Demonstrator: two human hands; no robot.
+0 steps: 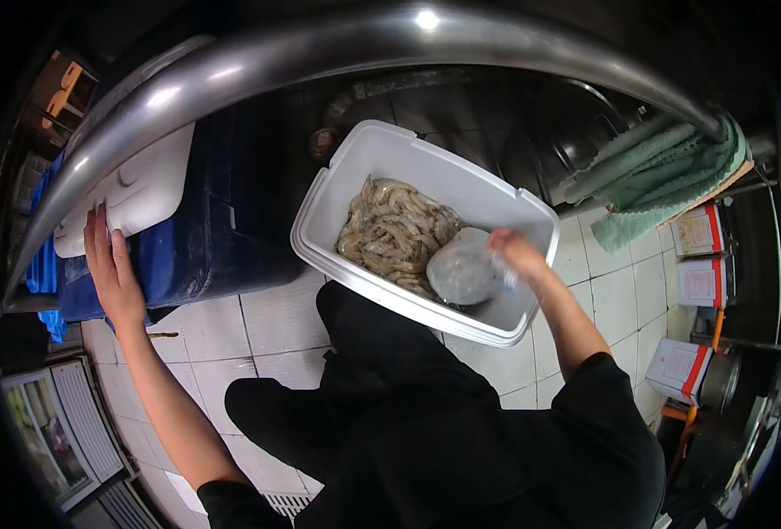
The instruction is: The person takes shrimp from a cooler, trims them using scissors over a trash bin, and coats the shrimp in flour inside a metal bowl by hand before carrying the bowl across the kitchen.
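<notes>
A white tub (373,134) holds a heap of raw shrimp (395,231) on its left side. My right hand (517,254), a little blurred, is closed on the gathered top of a clear plastic bag (465,269). The bag looks full and rounded and rests in the tub against the shrimp; its contents are too cloudy to name. My left hand (113,269) lies open, fingers stretched out, with the fingertips on the white lid (154,183) of a dark blue cooler (218,242).
A thick metal rail (355,40) arches across the top. A green cloth (664,172) hangs from its right end. White boxes with red trim (677,368) stand at the right. White tiles (276,310) cover the floor around my legs.
</notes>
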